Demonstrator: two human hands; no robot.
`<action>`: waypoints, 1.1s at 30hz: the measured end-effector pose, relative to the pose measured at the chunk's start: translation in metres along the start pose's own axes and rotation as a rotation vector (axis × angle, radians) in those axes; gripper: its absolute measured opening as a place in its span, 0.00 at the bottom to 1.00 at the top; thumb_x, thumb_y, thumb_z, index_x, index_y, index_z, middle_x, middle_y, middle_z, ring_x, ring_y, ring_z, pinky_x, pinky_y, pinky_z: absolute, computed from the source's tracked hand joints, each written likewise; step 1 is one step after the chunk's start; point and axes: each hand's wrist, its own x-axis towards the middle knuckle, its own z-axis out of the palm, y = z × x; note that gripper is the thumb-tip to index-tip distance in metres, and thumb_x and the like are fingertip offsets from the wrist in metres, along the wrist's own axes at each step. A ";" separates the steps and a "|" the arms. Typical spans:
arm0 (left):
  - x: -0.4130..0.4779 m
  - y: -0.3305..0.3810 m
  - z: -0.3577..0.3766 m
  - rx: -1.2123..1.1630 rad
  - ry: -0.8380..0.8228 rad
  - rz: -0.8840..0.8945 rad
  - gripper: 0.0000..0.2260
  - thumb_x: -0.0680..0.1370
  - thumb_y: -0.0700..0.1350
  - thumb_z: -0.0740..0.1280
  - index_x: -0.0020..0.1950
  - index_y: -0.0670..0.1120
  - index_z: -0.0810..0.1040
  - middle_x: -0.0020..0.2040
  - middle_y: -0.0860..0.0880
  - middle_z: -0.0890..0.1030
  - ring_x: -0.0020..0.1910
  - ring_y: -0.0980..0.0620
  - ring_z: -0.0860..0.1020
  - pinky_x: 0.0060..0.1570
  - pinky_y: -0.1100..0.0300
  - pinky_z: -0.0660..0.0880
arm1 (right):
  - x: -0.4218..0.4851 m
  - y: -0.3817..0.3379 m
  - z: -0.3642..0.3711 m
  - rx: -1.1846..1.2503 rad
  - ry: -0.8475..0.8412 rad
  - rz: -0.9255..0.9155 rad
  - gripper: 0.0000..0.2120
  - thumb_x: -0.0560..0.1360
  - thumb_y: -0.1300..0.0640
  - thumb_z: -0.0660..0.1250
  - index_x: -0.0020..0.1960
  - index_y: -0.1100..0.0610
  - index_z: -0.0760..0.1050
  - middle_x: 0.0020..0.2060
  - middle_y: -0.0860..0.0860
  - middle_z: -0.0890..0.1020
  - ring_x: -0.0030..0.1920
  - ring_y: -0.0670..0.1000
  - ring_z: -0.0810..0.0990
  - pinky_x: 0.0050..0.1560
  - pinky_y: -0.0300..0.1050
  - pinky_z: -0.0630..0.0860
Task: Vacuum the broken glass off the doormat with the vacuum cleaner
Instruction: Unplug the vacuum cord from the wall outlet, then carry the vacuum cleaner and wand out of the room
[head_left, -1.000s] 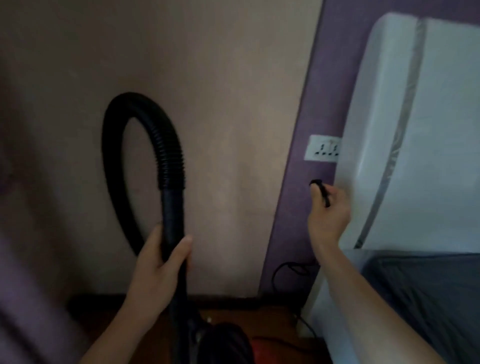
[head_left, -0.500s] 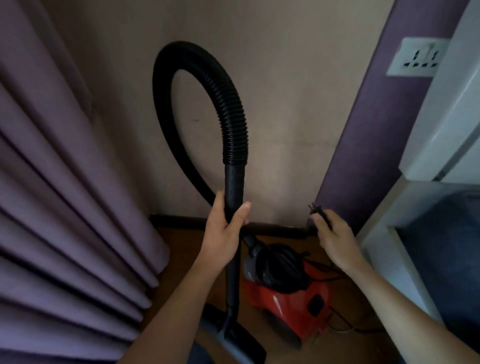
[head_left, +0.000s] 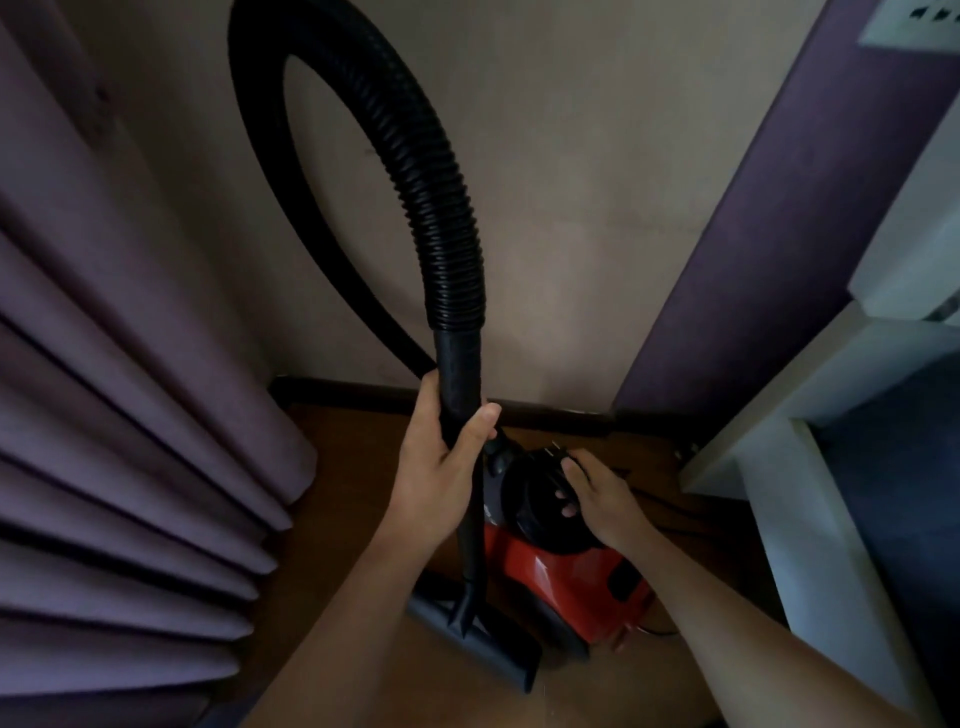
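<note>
The brown wooden floor (head_left: 353, 519) runs back to a dark skirting board (head_left: 363, 392) along the far wall. Around the middle stands the red vacuum cleaner (head_left: 566, 577). Its flat dark floor nozzle (head_left: 483, 649) rests on the boards just near and left of the red body. A thin dark cord (head_left: 670, 527) trails over the floor to the right. Purple curtain (head_left: 130, 415) folds hang down to the floor on the left, and a white furniture base (head_left: 810, 519) stands on the right.

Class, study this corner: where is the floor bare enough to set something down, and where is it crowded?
Free: the floor between the curtain and the nozzle, up to the skirting board. Crowded: the middle, where the left hand grips the tube and the right hand holds the plug on the vacuum cleaner; cords lie right of it.
</note>
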 end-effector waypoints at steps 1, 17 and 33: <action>0.001 -0.002 0.001 0.003 -0.008 -0.004 0.08 0.81 0.45 0.65 0.60 0.46 0.72 0.43 0.43 0.76 0.42 0.56 0.77 0.47 0.68 0.74 | 0.003 0.002 0.002 0.009 -0.003 0.020 0.10 0.86 0.49 0.54 0.51 0.47 0.73 0.35 0.49 0.82 0.29 0.47 0.82 0.41 0.47 0.79; -0.001 -0.028 0.001 0.100 0.049 -0.075 0.07 0.82 0.43 0.66 0.59 0.46 0.74 0.46 0.43 0.78 0.46 0.54 0.79 0.48 0.68 0.75 | 0.015 0.004 0.008 0.000 -0.038 0.123 0.10 0.76 0.47 0.73 0.52 0.50 0.75 0.36 0.49 0.84 0.36 0.51 0.85 0.37 0.51 0.83; -0.005 -0.008 -0.007 0.085 0.109 0.036 0.06 0.80 0.49 0.66 0.56 0.57 0.73 0.41 0.48 0.77 0.40 0.60 0.77 0.46 0.68 0.74 | -0.008 -0.039 0.001 -0.098 0.018 0.064 0.14 0.74 0.44 0.72 0.56 0.49 0.77 0.50 0.49 0.84 0.54 0.54 0.83 0.53 0.50 0.81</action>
